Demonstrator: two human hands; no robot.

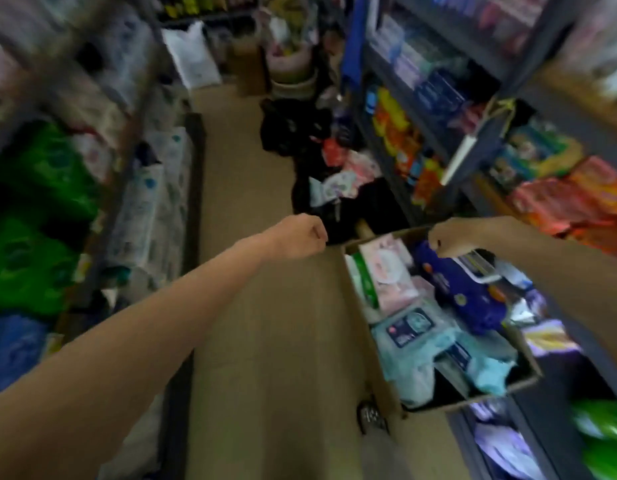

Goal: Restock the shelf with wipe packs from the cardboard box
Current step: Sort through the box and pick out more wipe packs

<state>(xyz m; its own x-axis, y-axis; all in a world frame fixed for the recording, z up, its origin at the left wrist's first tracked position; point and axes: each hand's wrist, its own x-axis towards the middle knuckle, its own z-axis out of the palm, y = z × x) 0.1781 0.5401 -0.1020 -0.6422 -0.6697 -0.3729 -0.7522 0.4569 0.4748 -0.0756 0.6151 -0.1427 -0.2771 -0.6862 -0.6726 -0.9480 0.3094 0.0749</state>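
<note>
My right hand (449, 242) pinches the blue pack (463, 285) over the box (369, 362) — soft, light, slippery film; grip its edge. Left hand (300, 237) fisted, empty.

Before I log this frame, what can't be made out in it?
- Right hand: over the blue pack in the cardboard box; blur hides whether it grips.
- Pack labels: smeared by motion blur.
- Left shelves: goods too blurred to name.
- Box's near right corner: hidden under the right forearm.
</note>
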